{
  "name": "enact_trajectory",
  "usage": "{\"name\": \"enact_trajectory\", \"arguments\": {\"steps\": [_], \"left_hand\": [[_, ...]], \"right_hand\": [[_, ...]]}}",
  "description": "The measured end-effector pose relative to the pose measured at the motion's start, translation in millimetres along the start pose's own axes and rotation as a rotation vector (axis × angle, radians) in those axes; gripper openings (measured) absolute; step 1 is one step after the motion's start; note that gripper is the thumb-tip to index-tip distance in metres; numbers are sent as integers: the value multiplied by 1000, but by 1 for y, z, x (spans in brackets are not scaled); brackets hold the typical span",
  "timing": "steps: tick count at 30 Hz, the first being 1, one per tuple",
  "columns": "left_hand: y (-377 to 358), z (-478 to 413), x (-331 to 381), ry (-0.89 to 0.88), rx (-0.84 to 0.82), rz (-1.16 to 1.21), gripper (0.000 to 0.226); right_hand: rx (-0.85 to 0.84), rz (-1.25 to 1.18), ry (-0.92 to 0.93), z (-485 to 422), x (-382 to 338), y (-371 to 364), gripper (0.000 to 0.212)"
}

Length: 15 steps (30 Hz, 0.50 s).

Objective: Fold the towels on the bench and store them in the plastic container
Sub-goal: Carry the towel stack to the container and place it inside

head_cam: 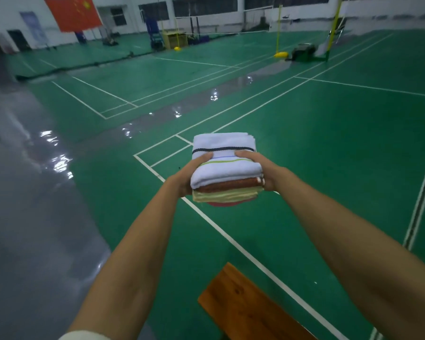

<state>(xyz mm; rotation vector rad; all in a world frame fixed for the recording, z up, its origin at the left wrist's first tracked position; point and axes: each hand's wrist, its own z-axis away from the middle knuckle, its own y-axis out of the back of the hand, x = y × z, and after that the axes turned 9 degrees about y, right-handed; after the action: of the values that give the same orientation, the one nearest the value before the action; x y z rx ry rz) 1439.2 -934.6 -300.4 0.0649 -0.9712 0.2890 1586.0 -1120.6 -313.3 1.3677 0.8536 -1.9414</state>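
Bench [245, 307] cut off at bottom edge.

No legible text, label, brand or number appeared anywhere; a blue wall poster [32, 27] at the hall's far end was too blurred to read.

Folded towels [225, 168] in a stack, held in the air above the green floor.

The top one is white with a dark stripe and thin blue and green lines; under it lie a rust-brown one, a pale yellow one and a red one at the bottom. The table [250, 307], of orange-brown wood, stands near the lower edge, well apart from the stack.
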Motion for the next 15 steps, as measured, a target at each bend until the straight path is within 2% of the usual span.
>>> {"name": "enact_trajectory", "arguments": {"steps": [7,15], "left_hand": [[69,34,4,-75,130,72,74],[198,71,8,-95,269,139,78]], "right_hand": [[-148,102,11,-40,-35,-69,81],[-287,185,-2,-123,-60,-191,82]]}}
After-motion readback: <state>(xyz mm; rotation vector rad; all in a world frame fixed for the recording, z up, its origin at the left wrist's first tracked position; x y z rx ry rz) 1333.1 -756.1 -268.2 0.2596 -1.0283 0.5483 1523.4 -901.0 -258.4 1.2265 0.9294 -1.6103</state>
